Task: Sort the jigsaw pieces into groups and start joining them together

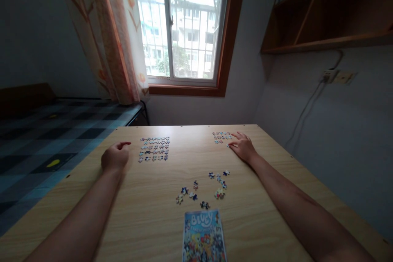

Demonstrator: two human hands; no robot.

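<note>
My right hand (243,147) is at the far right of the table, its thumb and a finger pinching a small jigsaw puzzle piece (228,145) against the tabletop. Another of its fingers reaches to the end of a small group of puzzle pieces (221,136) laid out in short rows. On the left, my left hand (115,156) rests on the table with fingers curled in and no piece visible in it. Beside it, several rows of puzzle pieces (154,147) lie separate from one another. Loose puzzle pieces (193,195) are scattered nearer to me.
A colourful printed sheet or box lid reading "Bluey" (204,235) lies at the near edge of the wooden table (147,213). Beyond stand a window (193,41) and curtain (113,41). A checked bed (76,120) is left; a shelf (325,43) hangs right.
</note>
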